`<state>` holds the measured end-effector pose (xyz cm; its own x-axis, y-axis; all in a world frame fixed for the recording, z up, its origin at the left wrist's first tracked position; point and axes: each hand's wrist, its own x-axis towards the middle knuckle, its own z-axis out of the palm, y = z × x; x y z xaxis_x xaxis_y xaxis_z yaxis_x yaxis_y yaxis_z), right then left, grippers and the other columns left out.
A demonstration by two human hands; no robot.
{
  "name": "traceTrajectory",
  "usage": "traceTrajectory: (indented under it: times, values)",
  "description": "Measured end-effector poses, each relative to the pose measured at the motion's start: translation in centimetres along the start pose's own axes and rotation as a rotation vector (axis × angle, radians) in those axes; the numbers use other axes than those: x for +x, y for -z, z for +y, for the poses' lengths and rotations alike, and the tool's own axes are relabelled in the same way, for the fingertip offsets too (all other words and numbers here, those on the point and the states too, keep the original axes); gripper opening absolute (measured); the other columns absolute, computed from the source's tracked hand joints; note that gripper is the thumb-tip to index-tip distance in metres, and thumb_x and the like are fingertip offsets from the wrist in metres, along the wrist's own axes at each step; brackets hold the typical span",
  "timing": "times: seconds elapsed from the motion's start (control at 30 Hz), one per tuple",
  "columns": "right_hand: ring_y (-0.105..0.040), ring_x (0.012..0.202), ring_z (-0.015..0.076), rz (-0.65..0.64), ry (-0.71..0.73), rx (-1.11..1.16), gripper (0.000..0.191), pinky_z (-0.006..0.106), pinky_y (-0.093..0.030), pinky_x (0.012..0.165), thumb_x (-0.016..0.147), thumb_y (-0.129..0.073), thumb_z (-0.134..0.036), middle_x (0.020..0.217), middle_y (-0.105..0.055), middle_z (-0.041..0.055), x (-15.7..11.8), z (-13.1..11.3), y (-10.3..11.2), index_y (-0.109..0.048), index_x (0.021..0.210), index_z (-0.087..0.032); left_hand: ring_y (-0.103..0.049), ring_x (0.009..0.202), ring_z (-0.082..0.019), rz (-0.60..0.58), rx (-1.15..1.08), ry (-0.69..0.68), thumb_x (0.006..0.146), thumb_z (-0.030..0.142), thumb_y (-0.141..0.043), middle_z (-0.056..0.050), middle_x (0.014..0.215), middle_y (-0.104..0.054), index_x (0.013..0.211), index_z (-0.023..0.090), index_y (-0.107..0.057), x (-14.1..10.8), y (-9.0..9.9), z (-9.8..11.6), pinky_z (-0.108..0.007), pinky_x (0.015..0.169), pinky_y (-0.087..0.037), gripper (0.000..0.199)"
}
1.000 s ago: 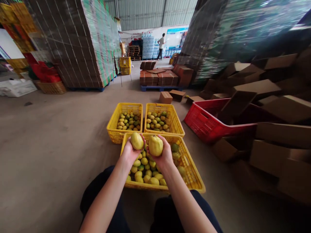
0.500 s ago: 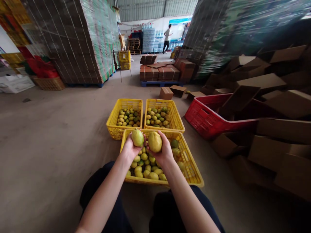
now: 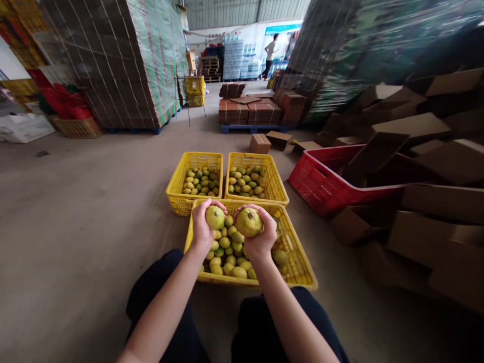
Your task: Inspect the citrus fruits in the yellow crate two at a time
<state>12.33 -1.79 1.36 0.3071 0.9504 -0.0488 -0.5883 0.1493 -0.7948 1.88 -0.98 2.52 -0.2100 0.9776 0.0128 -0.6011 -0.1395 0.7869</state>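
Note:
My left hand (image 3: 201, 225) is closed around a yellow-green lemon (image 3: 215, 218), its end turned toward me. In my right hand (image 3: 263, 237) sits a larger, yellower lemon (image 3: 249, 222), with a brown stem spot facing me. Both hands are raised over the near yellow crate (image 3: 302, 257), side by side with a small gap between the two fruits. Many yellow and green lemons (image 3: 238, 272) lie in that crate, some hidden behind my hands and forearms.
Just beyond stand a left yellow crate (image 3: 176, 186) and a right yellow crate (image 3: 278, 184), both holding lemons. A red crate (image 3: 313, 176) and heaped cardboard boxes (image 3: 423, 222) are on the right. Farther back are flattened cartons (image 3: 249, 112) on a pallet and a walking person (image 3: 269, 55).
Both hands have rotated the lemons, so their ends now face me. My right hand has shifted slightly right and down. The person in the back has walked to the right.

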Motion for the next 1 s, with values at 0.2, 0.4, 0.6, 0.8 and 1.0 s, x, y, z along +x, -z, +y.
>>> traceTrajectory:
  times: [0.2, 0.4, 0.6, 0.8, 1.0]
  values:
    - [-0.059, 0.078, 0.021, -0.087, 0.357, -0.198, 0.021, 0.033, -0.047, 0.08, 0.072, -0.057, -0.034, 0.073, -0.065, 0.0036, -0.8, 0.3, 0.0, -0.07, 0.061, -0.023, -0.062, 0.067, -0.017, -0.019, 0.178, -0.265, 0.079, 0.03, -0.049, -0.004, 0.063, -0.064, 0.057, 0.017, -0.066, -0.9, 0.1, -1.1, -0.024, 0.065, -0.047, 0.031]
    - [-0.057, 0.079, 0.0221, -0.147, 0.45, -0.316, 0.024, 0.036, -0.045, 0.084, 0.075, -0.054, -0.039, 0.076, -0.063, 0.0043, -1.2, 0.4, 0.0, -0.072, 0.068, -0.024, -0.063, 0.081, -0.021, -0.005, 0.166, -0.285, 0.079, 0.028, -0.051, -0.005, 0.069, -0.066, 0.057, 0.018, -0.066, -1.4, 0.2, -1.4, -0.025, 0.073, -0.047, 0.029]
    - [-0.057, 0.084, 0.0241, -0.156, 0.419, -0.337, 0.021, 0.038, -0.044, 0.087, 0.071, -0.059, -0.04, 0.079, -0.063, 0.0055, -1.4, 0.3, 0.3, -0.073, 0.071, -0.024, -0.063, 0.081, -0.021, 0.044, 0.14, -0.23, 0.079, 0.023, -0.051, -0.005, 0.069, -0.066, 0.055, 0.018, -0.065, -1.4, 0.2, -1.2, -0.025, 0.074, -0.047, 0.028]
    - [-0.055, 0.081, 0.0223, -0.288, 0.451, -0.388, 0.015, 0.036, -0.044, 0.085, 0.072, -0.06, -0.034, 0.079, -0.064, 0.0037, -1.7, -0.5, -0.3, -0.072, 0.075, -0.026, -0.059, 0.069, -0.016, -0.04, 0.193, -0.34, 0.081, 0.027, -0.052, -0.003, 0.069, -0.066, 0.057, 0.018, -0.067, -1.4, 0.3, -0.7, -0.024, 0.074, -0.045, 0.029]
    - [-0.057, 0.08, 0.0203, -0.333, 0.423, -0.46, 0.016, 0.032, -0.045, 0.082, 0.077, -0.058, -0.033, 0.079, -0.065, 0.0024, -1.5, -1.0, -0.4, -0.07, 0.075, -0.024, -0.06, 0.067, -0.015, 0.037, 0.2, -0.264, 0.081, 0.028, -0.053, -0.003, 0.066, -0.065, 0.055, 0.018, -0.065, -1.0, 0.4, -0.8, -0.023, 0.073, -0.045, 0.031]
